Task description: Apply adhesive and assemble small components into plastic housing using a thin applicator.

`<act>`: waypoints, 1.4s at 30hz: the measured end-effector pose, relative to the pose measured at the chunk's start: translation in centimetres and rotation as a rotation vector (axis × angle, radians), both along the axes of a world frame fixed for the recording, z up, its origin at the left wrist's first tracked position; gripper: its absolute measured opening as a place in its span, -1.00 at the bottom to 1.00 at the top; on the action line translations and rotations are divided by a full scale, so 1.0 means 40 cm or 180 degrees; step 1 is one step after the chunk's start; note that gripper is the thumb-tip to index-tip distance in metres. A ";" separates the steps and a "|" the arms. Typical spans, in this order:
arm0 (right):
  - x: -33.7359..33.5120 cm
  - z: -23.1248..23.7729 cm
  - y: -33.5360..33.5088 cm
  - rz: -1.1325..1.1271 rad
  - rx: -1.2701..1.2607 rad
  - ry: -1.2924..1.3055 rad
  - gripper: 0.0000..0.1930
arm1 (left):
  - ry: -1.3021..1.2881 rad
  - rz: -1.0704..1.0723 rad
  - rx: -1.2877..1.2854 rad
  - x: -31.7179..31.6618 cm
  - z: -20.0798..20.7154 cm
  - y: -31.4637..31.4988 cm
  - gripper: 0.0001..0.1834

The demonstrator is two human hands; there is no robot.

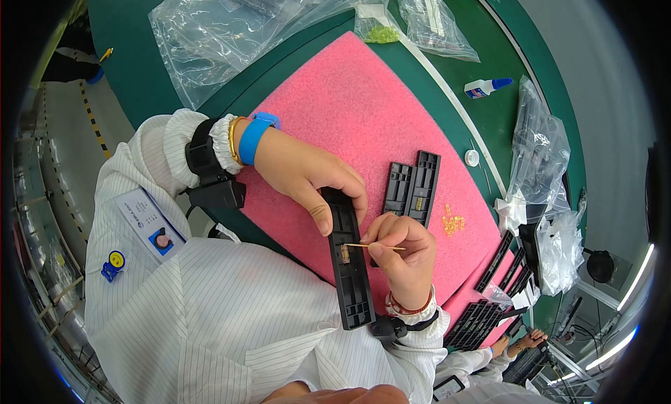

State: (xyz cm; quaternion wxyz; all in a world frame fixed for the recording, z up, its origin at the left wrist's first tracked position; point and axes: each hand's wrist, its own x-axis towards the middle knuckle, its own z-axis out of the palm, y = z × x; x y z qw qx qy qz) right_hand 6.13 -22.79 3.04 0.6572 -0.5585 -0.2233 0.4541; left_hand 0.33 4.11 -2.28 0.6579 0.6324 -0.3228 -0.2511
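My left hand (307, 177) grips the upper end of a long black plastic part (353, 285), thumb on one side and fingers on the other. The part is held tilted, its ribbed, hollow side facing up. In one of its recesses sits a small brass-coloured piece (345, 254). Pinched between the thumb and fingers of my right hand (409, 257) is a thin wooden toothpick (377, 247). Its tip reaches over the black part, close by the brass-coloured piece; whether it touches cannot be told. More black plastic parts (421, 184) lie beyond on the pink foam sheet (335, 89).
Small gold-coloured pieces (453, 221) lie scattered on the foam at right. Farther off are a white bottle with a blue cap (487, 88), a small round pot (472, 157) and clear plastic bags (231, 37). Black parts (479, 323) and another person's hand (532, 337) show at lower right.
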 end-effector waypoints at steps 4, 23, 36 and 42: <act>-0.002 -0.003 0.000 -0.0033 0.0043 -0.0034 -0.81 | 0.0004 0.0005 -0.0011 0.000 0.000 0.001 -0.39; 0.005 0.002 -0.008 -0.0071 -0.0025 -0.0531 -0.82 | -0.0011 -0.0017 -0.0017 -0.003 0.000 0.002 -0.38; 0.003 -0.002 -0.007 -0.0021 -0.0013 -0.0567 -0.83 | -0.0002 -0.0021 0.0002 -0.002 0.000 0.002 -0.39; 0.003 -0.003 -0.003 -0.0004 -0.0043 -0.0592 -0.84 | -0.0005 -0.0011 -0.0008 -0.003 -0.002 0.002 -0.39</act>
